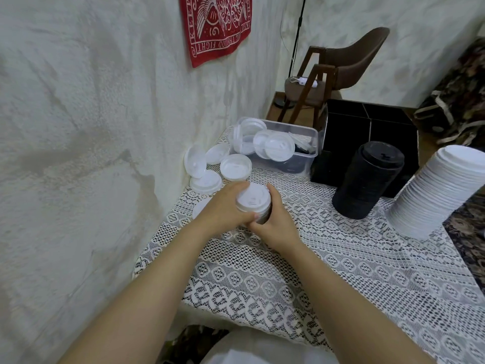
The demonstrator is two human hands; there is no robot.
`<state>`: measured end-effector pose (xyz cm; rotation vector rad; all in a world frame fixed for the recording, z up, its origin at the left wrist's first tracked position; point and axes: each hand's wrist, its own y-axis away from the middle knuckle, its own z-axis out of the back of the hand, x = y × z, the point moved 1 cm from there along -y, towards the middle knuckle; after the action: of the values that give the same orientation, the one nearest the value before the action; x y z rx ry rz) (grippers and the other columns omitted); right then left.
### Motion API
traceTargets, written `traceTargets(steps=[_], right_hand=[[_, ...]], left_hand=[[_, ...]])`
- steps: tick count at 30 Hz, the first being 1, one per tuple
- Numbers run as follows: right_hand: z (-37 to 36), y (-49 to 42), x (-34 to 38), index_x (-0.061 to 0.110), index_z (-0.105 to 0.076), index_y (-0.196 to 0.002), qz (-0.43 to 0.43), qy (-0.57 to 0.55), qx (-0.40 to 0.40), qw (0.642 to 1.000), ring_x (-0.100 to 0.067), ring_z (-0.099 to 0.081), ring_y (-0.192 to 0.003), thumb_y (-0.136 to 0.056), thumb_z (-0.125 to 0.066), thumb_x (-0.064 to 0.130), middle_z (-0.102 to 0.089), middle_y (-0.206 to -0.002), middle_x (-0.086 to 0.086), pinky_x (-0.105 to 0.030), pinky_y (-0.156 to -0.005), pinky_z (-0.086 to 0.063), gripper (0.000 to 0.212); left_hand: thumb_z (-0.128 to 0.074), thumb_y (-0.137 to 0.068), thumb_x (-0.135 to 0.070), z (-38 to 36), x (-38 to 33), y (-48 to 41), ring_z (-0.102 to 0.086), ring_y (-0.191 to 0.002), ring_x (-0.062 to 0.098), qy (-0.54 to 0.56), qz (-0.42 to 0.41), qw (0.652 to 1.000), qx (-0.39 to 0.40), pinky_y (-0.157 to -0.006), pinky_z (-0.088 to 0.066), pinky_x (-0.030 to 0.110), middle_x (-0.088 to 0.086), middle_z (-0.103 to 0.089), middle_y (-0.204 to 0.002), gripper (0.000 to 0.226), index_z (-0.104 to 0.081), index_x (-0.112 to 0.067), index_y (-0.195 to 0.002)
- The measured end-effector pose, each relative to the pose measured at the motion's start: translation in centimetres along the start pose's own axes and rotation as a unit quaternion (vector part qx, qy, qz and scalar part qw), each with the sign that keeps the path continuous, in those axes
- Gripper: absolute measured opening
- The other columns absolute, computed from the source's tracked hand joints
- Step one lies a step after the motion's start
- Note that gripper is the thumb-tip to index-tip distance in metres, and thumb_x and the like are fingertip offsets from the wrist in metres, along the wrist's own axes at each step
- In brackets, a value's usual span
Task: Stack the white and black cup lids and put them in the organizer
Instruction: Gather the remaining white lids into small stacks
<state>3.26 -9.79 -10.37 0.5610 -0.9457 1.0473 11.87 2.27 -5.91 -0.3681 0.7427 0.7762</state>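
1. Head view: both hands are clamped round a short stack of white lids (253, 198), left hand (223, 207) on one side and right hand (275, 223) on the other, probably squaring it on the desk (341, 258)
2. Loose white lids (207, 169) lie by the wall (105, 127), within reach; the tall black stack (367, 182) and tall white stack (441, 195) stand near the black organizer (367, 127), seemingly waiting to go in
3. Fingers (273, 193) hide the short stack's base, where something dark shows; the organizer's insides are too dark to read

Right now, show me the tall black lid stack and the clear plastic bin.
tall black lid stack (364, 187): head view, ribbed side.
clear plastic bin (301, 165): head view, front wall.
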Motion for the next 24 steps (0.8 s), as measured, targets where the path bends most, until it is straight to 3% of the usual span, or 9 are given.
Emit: traceTargets(steps=[7,9,12,14,17,20,22,24], right_hand=[[-0.1,-0.3,-0.3,0.021,-0.015,-0.155,0.003,-0.001,-0.003,1.0,-0.014,-0.044,-0.133,-0.073,-0.079,0.03,-0.044,-0.149,0.004,-0.037,-0.107,-0.04,0.105],[-0.1,-0.2,-0.2,0.02,-0.016,-0.155,0.013,0.007,-0.003,1.0,-0.015,-0.037,-0.139,-0.073,-0.079,0.029,-0.035,-0.154,0.001,-0.039,-0.112,-0.036,0.104],[-0.1,-0.2,-0.1,0.023,-0.015,-0.155,0.056,0.046,0.002,0.997,-0.011,-0.019,-0.146,-0.077,-0.077,0.025,-0.017,-0.161,0.002,-0.028,-0.114,-0.023,0.099],[-0.2,-0.2,0.0,0.027,-0.015,-0.155,0.084,0.068,0.008,0.994,-0.009,-0.017,-0.145,-0.079,-0.076,0.027,-0.011,-0.162,0.005,-0.029,-0.111,-0.026,0.096],[-0.3,-0.3,-0.1,0.026,-0.023,-0.154,0.092,0.082,0.01,0.992,-0.012,-0.02,-0.146,-0.08,-0.076,0.03,-0.014,-0.161,0.003,-0.036,-0.115,-0.028,0.091],[-0.3,-0.3,-0.1,0.024,-0.029,-0.152,0.088,0.09,0.009,0.992,-0.011,-0.019,-0.146,-0.082,-0.075,0.034,-0.017,-0.161,0.004,-0.038,-0.118,-0.026,0.085],[-0.3,-0.3,0.0,0.025,-0.03,-0.151,0.083,0.09,0.006,0.992,-0.01,-0.021,-0.144,-0.079,-0.073,0.049,-0.018,-0.16,0.008,-0.036,-0.115,-0.026,0.088],[-0.2,-0.2,0.0,0.028,-0.03,-0.151,0.075,0.088,0.004,0.993,-0.009,-0.022,-0.143,-0.078,-0.073,0.052,-0.017,-0.16,0.012,-0.036,-0.114,-0.028,0.088]], left_hand=[[-0.079,-0.077,-0.025,-0.2,0.3,-0.2,-0.037,-0.135,0.013,0.001,0.006,1.0,0.016,-0.108,-0.028,0.023,-0.002,-0.037,-0.15,0.08,-0.038,-0.019,-0.146],[-0.078,-0.077,-0.024,-0.2,0.5,-0.1,-0.036,-0.134,0.012,0.002,0.006,1.0,0.019,-0.103,-0.027,0.019,-0.003,-0.037,-0.149,0.079,-0.039,-0.019,-0.145],[-0.078,-0.077,-0.023,-0.2,0.8,0.0,-0.036,-0.133,0.012,0.011,0.003,1.0,0.021,-0.1,-0.026,0.018,-0.005,-0.038,-0.148,0.077,-0.04,-0.021,-0.144],[-0.078,-0.078,-0.022,-0.2,1.0,0.1,-0.037,-0.132,0.011,0.013,0.0,1.0,0.018,-0.099,-0.027,0.018,-0.006,-0.038,-0.147,0.076,-0.04,-0.022,-0.144],[-0.079,-0.077,-0.026,-0.3,1.1,0.2,-0.036,-0.132,0.009,0.011,-0.001,1.0,0.019,-0.099,-0.026,0.017,-0.007,-0.038,-0.148,0.079,-0.039,-0.023,-0.145],[-0.083,-0.07,-0.035,0.3,1.6,0.5,-0.044,-0.13,0.01,0.045,0.005,0.998,0.045,-0.107,-0.031,0.025,-0.011,-0.038,-0.149,0.092,-0.034,-0.027,-0.147],[-0.085,-0.069,-0.031,1.4,2.3,1.2,-0.035,-0.131,0.004,0.068,0.012,0.997,0.019,-0.11,-0.024,0.023,-0.019,-0.028,-0.146,0.096,-0.031,-0.029,-0.148],[-0.085,-0.071,-0.025,2.3,3.8,2.0,-0.022,-0.14,0.006,0.04,0.02,0.999,-0.023,-0.114,-0.019,0.028,-0.014,-0.024,-0.152,0.097,-0.027,-0.029,-0.149]])
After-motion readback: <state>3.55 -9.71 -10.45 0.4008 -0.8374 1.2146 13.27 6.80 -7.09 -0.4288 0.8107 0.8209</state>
